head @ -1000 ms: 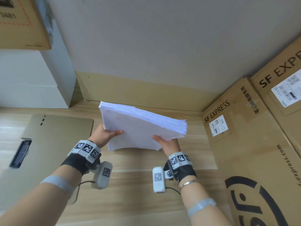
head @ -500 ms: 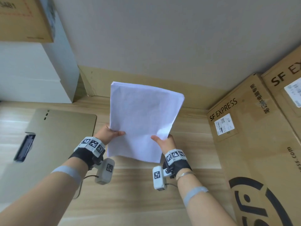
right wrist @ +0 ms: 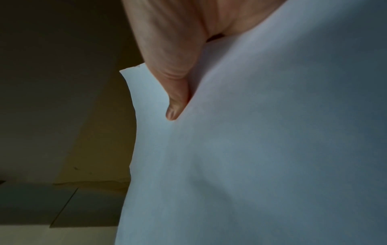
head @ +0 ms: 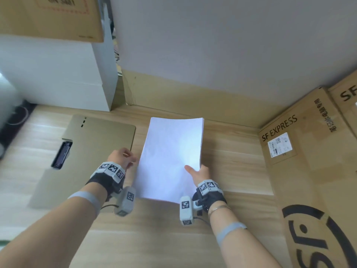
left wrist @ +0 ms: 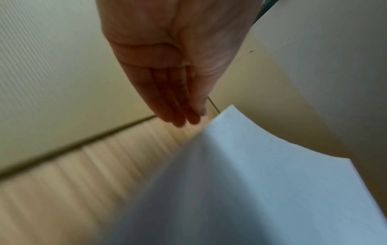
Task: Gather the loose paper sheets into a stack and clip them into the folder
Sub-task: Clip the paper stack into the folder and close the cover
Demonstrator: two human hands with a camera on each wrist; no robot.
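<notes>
One hand only holds the paper stack (head: 172, 157) — my right hand (head: 199, 174) pinches its near edge; my left hand (head: 120, 157), empty and slack, is nearer the folder (head: 92, 151) lying leftward.

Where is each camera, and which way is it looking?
Head: on the person's head, looking down at the paper stack, folder, both forearms and hands.
Left wrist: on the left wrist, looking along the open left hand toward the floor and folder.
Right wrist: on the right wrist, looking along the right hand, whose thumb presses the paper.
All three show the paper stack.
</notes>
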